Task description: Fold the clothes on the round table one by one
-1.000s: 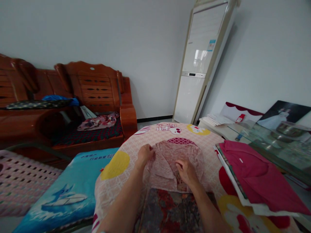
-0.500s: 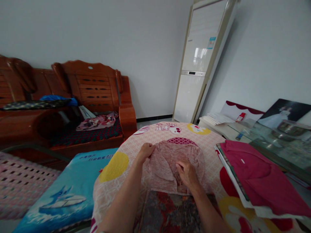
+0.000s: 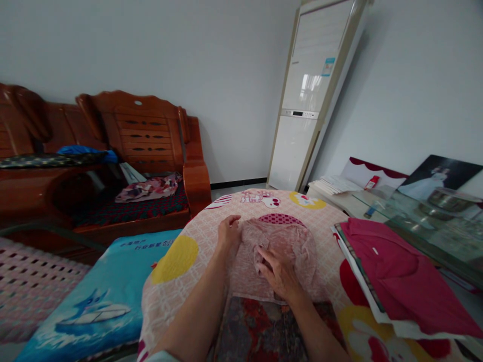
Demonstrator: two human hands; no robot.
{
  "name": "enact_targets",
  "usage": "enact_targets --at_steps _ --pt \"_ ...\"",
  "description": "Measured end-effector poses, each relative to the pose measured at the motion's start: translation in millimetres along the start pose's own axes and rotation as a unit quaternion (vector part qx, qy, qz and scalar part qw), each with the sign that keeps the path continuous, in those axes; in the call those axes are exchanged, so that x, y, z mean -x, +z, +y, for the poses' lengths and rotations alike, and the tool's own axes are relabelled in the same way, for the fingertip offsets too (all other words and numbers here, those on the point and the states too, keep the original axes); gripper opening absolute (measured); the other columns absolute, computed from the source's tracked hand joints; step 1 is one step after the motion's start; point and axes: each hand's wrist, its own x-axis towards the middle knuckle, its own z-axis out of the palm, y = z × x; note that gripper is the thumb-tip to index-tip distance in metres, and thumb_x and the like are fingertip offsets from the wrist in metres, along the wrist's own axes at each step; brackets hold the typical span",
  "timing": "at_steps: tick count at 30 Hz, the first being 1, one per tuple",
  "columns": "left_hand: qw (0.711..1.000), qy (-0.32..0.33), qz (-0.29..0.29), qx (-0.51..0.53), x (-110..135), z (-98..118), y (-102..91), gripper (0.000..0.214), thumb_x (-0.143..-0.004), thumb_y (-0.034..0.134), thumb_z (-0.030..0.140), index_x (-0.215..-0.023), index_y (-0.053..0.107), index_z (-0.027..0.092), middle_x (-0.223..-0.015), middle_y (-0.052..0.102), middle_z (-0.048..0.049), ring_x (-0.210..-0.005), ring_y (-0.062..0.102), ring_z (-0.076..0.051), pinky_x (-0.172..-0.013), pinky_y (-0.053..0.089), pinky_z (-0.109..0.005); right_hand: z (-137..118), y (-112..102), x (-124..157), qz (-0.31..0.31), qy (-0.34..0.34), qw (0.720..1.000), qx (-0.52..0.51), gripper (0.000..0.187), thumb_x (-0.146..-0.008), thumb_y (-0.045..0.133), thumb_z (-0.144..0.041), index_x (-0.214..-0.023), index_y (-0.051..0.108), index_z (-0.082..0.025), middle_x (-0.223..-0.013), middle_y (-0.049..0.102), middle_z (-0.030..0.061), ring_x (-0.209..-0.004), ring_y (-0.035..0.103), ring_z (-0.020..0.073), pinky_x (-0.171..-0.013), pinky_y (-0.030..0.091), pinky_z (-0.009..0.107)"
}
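A pink, heathered garment lies folded in front of me, its fabric rumpled near the middle. My right hand rests on it palm down, fingers spread over a bunched fold. At the garment's upper left edge is my left hand, its fingers slightly bent and apart, lying beside the fabric. Beneath and nearer to me, a dark grey and red patterned cloth sticks out between my forearms.
A patterned tablecloth covers the round table. To the right, a folded magenta garment lies on a stack. A glass shelf stands beyond it. On the left are a wooden sofa, a blue cushion and a woven pink chair.
My right hand has moved left across the garment and its fingers have spread, laying a fold over. My left hand has let go of the left edge.
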Motion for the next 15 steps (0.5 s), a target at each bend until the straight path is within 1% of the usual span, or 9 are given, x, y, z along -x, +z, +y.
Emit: enact_targets --at_steps 1,3,5,6,8,10,11,13,15 --pt "0.999 0.017 -0.007 -0.032 1 1 2.2 0.032 -0.083 0.045 0.014 -0.104 0.069 0.015 -0.107 0.070 -0.0077 -0.098 0.063 -0.017 -0.092 0.048 -0.029 0 3 -2 0.002 0.002 1.000 0.006 0.045 -0.091 0.053 -0.034 -0.135 0.051 -0.026 -0.114 0.065 0.0074 -0.106 0.058 0.0217 -0.094 0.045 0.036" --pt "0.993 0.072 -0.038 -0.087 2 5 8.4 0.033 -0.084 0.045 0.011 -0.104 0.070 0.017 -0.111 0.069 -0.0062 -0.104 0.062 -0.017 -0.095 0.046 -0.027 3 8 -5 0.012 0.010 1.000 0.004 0.040 -0.091 0.054 -0.034 -0.129 0.057 -0.023 -0.113 0.064 0.0085 -0.105 0.058 0.0217 -0.092 0.045 0.035" --pt "0.978 0.118 -0.091 -0.146 2 10 15.1 0.035 -0.084 0.046 0.010 -0.107 0.070 0.020 -0.115 0.068 -0.0043 -0.109 0.060 -0.016 -0.098 0.044 -0.025 7 10 -6 0.027 0.017 0.999 -0.004 0.035 -0.092 0.051 -0.034 -0.123 0.061 -0.021 -0.109 0.064 0.0087 -0.102 0.058 0.0209 -0.091 0.045 0.034" --pt "0.968 0.126 -0.116 -0.182 1 12 17.9 0.035 -0.085 0.047 0.010 -0.110 0.070 0.021 -0.116 0.068 -0.0039 -0.110 0.060 -0.017 -0.098 0.043 -0.025 9 10 -6 0.034 0.019 0.999 -0.005 0.035 -0.093 0.050 -0.034 -0.123 0.060 -0.021 -0.108 0.064 0.0087 -0.102 0.058 0.0208 -0.091 0.045 0.034" --pt "0.947 0.121 -0.154 -0.254 -1 13 21.9 0.036 -0.087 0.047 0.012 -0.115 0.068 0.024 -0.117 0.067 -0.0042 -0.109 0.060 -0.018 -0.097 0.043 -0.026 9 8 -6 0.035 0.018 0.999 0.008 0.040 -0.094 0.047 -0.035 -0.132 0.054 -0.022 -0.108 0.063 0.0083 -0.102 0.057 0.0211 -0.092 0.044 0.034" --pt "0.932 0.109 -0.168 -0.302 -3 13 23.7 0.037 -0.089 0.047 0.015 -0.118 0.066 0.026 -0.114 0.067 -0.0050 -0.105 0.061 -0.019 -0.094 0.044 -0.027 6 5 -6 0.018 0.005 0.999 0.043 0.046 -0.094 0.048 -0.035 -0.139 0.047 -0.026 -0.106 0.062 0.0074 -0.101 0.056 0.0218 -0.090 0.044 0.035" --pt "0.928 0.107 -0.170 -0.314 -4 12 23.9 0.037 -0.089 0.047 0.016 -0.118 0.066 0.027 -0.112 0.067 -0.0052 -0.104 0.061 -0.019 -0.092 0.044 -0.027 3 4 -6 0.005 -0.006 0.998 0.066 0.047 -0.093 0.049 -0.034 -0.140 0.045 -0.027 -0.105 0.061 0.0069 -0.099 0.056 0.0220 -0.089 0.044 0.035" --pt "0.925 0.109 -0.172 -0.321 -7 11 23.9 0.033 -0.088 0.049 0.017 -0.113 0.068 0.025 -0.109 0.066 -0.0054 -0.103 0.061 -0.018 -0.091 0.044 -0.026 -3 4 -7 -0.012 -0.022 0.994 0.106 0.042 -0.092 0.051 -0.034 -0.134 0.052 -0.028 -0.101 0.060 0.0064 -0.096 0.055 0.0220 -0.086 0.043 0.035" --pt "0.926 0.111 -0.174 -0.316 -11 10 23.7 0.028 -0.085 0.052 0.016 -0.104 0.071 0.021 -0.107 0.067 -0.0061 -0.101 0.061 -0.019 -0.090 0.044 -0.026 -6 5 -9 -0.010 -0.018 0.992 0.125 0.029 -0.093 0.050 -0.033 -0.118 0.063 -0.025 -0.097 0.060 0.0064 -0.093 0.055 0.0216 -0.085 0.043 0.034"
